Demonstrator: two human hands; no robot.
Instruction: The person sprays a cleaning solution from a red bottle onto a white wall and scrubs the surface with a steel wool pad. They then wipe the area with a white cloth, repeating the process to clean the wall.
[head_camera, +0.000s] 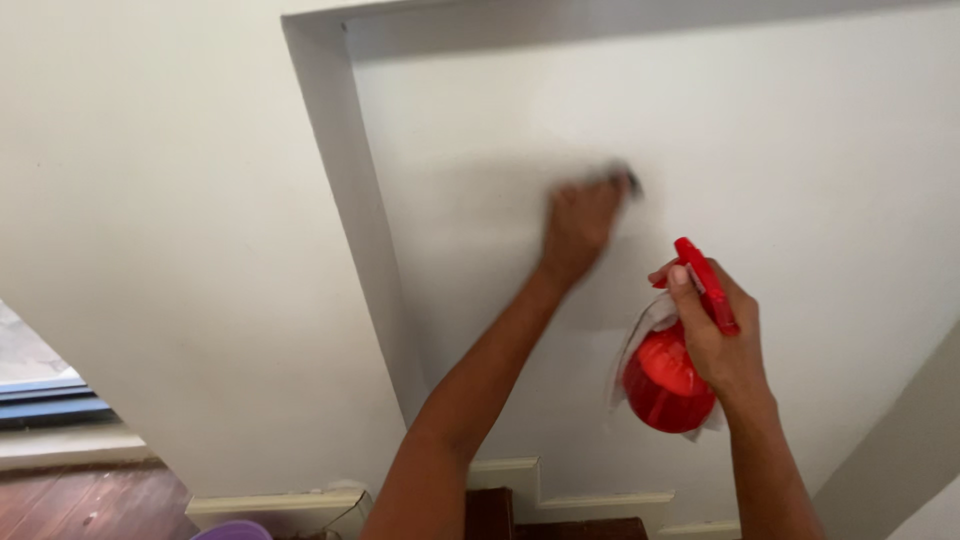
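The left hand (580, 222) pressed a dark, blurred cloth (622, 178) against the white wall panel (800, 150), fingers closed over it. The right hand (722, 335) was clamped around a red spray bottle (665, 380), held just below and right of the cloth

Open wall panel, framed at left and top
Raised moulding (345, 200) borders the flat panel (780, 150); the red spray bottle (665, 385) crowds the lower right.

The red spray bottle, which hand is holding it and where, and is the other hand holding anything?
The right hand grips the red spray bottle at its neck, by the trigger. The left hand presses a dark, blurred object against the wall.
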